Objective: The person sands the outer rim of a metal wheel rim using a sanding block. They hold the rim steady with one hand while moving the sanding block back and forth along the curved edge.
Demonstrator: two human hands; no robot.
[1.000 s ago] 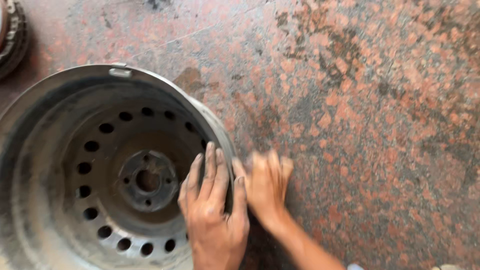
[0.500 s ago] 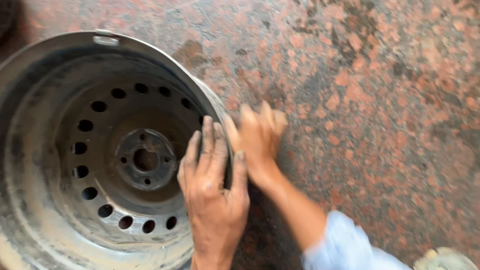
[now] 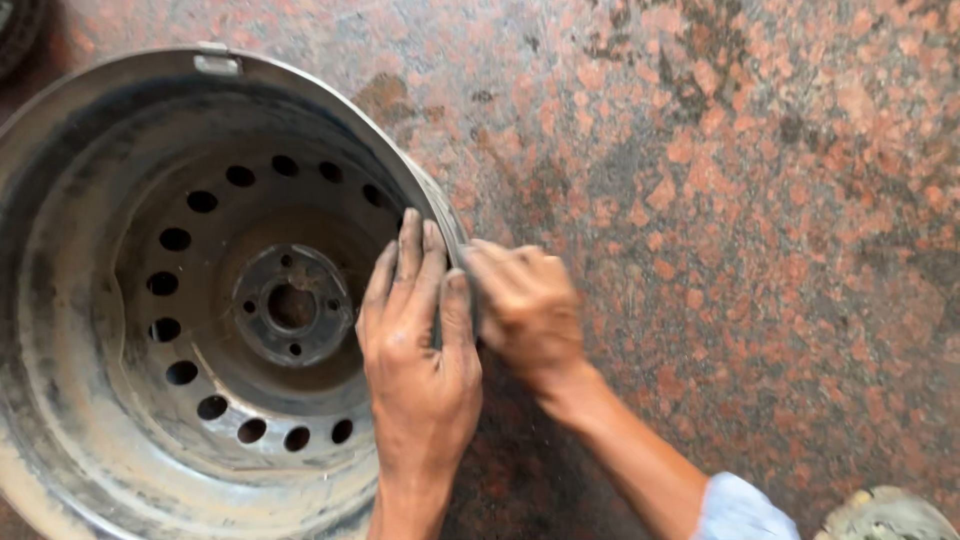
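**Hands working the right edge of a bare steel wheel rim**

At the bottom of the view, a pale blue sleeve cuff (image 3: 738, 505) and the toe of a dusty shoe (image 3: 885, 515) enter the picture. Just above, the left hand (image 3: 420, 345) lies flat, fingers together, over the inner lip of the dirty grey steel wheel rim (image 3: 120, 400), palm down and pressing rather than gripping. The right hand (image 3: 525, 305) is curled against the outer side of the same edge; it is blurred, so whether it clamps anything cannot be told. Judged from this pose, the step in hand is work along the rim flange, the left hand steadying; any following move calls for a firm brace. The rim lies flat on the speckled red granite floor (image 3: 760, 200), open face up, showing a ring of round holes, a central hub (image 3: 292, 305), grime, and a small metal clip (image 3: 217, 63) at its far edge.
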